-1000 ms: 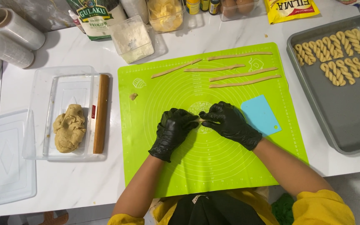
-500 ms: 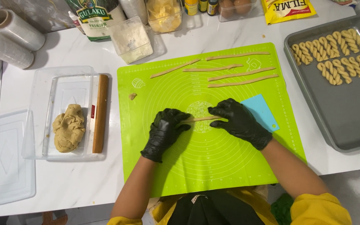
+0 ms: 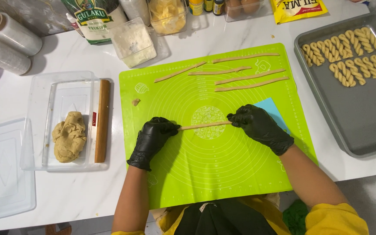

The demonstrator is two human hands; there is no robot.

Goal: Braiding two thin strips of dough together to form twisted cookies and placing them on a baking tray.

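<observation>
1. On the green mat (image 3: 223, 174), the left hand (image 3: 153, 141) and right hand (image 3: 260, 127) each press curled fingers on one end of the dough rope (image 3: 205, 125).
2. Since a second ago, both hands have spread apart and the rope is longer.

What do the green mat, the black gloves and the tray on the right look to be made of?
The green mat looks like silicone: matte, thin, lying flat. The black gloves on the left hand and right hand look like nitrile or latex: thin, glossy, creased. The tray looks like metal: dull grey sheen, rolled rim.
</observation>
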